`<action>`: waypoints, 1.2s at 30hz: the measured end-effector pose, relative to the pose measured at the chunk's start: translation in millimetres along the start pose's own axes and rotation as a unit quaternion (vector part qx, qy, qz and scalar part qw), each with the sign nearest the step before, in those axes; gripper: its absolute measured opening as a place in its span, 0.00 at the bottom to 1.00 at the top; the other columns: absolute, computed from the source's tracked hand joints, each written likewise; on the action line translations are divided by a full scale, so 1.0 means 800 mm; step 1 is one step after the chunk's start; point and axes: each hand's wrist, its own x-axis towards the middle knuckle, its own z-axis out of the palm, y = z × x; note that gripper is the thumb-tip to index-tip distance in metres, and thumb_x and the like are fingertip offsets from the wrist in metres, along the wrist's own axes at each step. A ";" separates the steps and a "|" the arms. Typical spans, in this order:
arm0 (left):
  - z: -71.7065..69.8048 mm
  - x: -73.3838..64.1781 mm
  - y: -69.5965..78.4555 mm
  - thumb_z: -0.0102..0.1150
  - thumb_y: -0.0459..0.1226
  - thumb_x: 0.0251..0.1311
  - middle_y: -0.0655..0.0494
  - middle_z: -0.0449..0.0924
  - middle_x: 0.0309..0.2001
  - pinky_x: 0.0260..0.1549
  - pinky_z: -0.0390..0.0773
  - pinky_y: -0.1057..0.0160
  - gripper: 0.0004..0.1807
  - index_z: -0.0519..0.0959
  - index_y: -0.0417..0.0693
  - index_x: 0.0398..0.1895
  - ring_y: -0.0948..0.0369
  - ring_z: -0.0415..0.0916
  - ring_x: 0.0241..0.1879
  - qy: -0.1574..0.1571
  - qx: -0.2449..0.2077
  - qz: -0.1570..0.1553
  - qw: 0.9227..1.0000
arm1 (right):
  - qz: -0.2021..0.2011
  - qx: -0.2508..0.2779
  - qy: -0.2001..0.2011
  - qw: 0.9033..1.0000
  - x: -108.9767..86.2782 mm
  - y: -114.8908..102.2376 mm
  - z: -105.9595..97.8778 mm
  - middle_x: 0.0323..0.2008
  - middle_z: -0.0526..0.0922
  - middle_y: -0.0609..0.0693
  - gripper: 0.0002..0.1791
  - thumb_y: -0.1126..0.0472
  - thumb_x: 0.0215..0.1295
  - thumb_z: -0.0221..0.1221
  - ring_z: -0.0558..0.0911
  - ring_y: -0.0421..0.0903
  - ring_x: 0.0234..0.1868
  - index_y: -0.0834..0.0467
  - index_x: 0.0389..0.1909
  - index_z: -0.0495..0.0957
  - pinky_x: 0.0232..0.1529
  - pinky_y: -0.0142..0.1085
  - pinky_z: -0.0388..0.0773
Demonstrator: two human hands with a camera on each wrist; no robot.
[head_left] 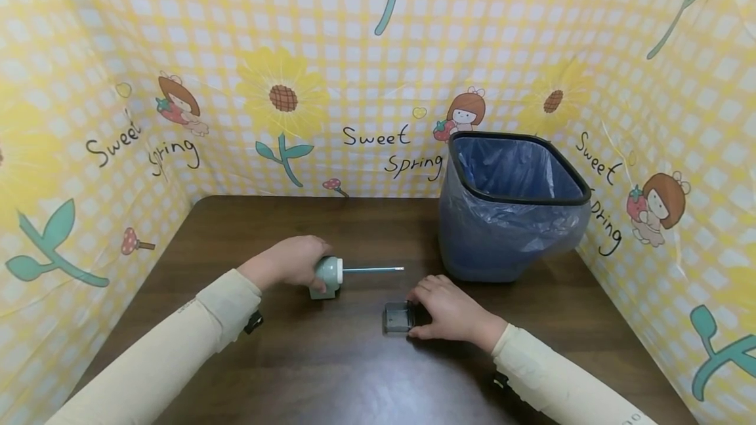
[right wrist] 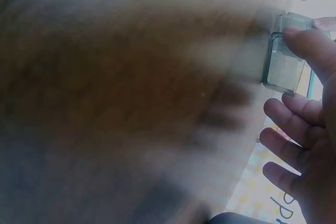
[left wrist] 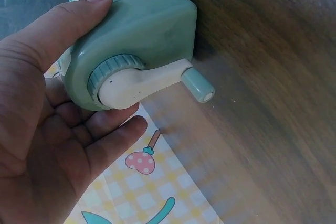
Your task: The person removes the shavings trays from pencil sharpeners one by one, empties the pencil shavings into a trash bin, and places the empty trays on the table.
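A green hand-crank pencil sharpener (head_left: 324, 274) is gripped by my left hand (head_left: 293, 260) on the left half of the table. Its white crank (left wrist: 152, 80) with a green knob shows in the left wrist view. A blue pencil (head_left: 372, 270) sticks out of its front toward the right. To the right and nearer to me, my right hand (head_left: 451, 310) pinches a small clear grey box (head_left: 396, 317), which looks like a shavings drawer, at its right side. In the right wrist view the thumb lies over the box (right wrist: 286, 72); its contents are hard to make out.
A bin (head_left: 502, 241) lined with a bluish plastic bag stands at the back right of the dark wooden table (head_left: 283, 359), beyond my right hand. Yellow checked cloth (head_left: 354, 84) with flower prints walls in the table's back and sides.
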 end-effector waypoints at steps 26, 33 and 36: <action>0.009 -0.013 0.009 0.79 0.52 0.48 0.51 0.83 0.51 0.40 0.81 0.56 0.38 0.79 0.41 0.59 0.56 0.76 0.45 0.032 0.019 -0.021 0.999 | -0.011 -0.023 0.011 1.000 0.004 0.000 0.002 0.44 0.81 0.42 0.33 0.30 0.55 0.69 0.76 0.43 0.50 0.51 0.50 0.80 0.60 0.42 0.70; 0.012 -0.015 0.010 0.78 0.52 0.50 0.51 0.82 0.51 0.42 0.81 0.56 0.38 0.78 0.41 0.60 0.56 0.75 0.48 0.034 0.023 -0.028 0.999 | -0.009 -0.022 0.010 1.000 0.004 0.000 0.002 0.45 0.81 0.42 0.33 0.30 0.55 0.69 0.77 0.43 0.51 0.51 0.51 0.80 0.59 0.42 0.70; 0.014 -0.016 0.010 0.77 0.52 0.51 0.51 0.81 0.53 0.43 0.82 0.55 0.38 0.77 0.41 0.61 0.56 0.75 0.49 0.037 0.024 -0.032 0.999 | -0.006 -0.021 0.009 1.000 0.005 0.000 0.001 0.46 0.81 0.42 0.33 0.30 0.55 0.68 0.77 0.43 0.51 0.51 0.51 0.80 0.58 0.43 0.70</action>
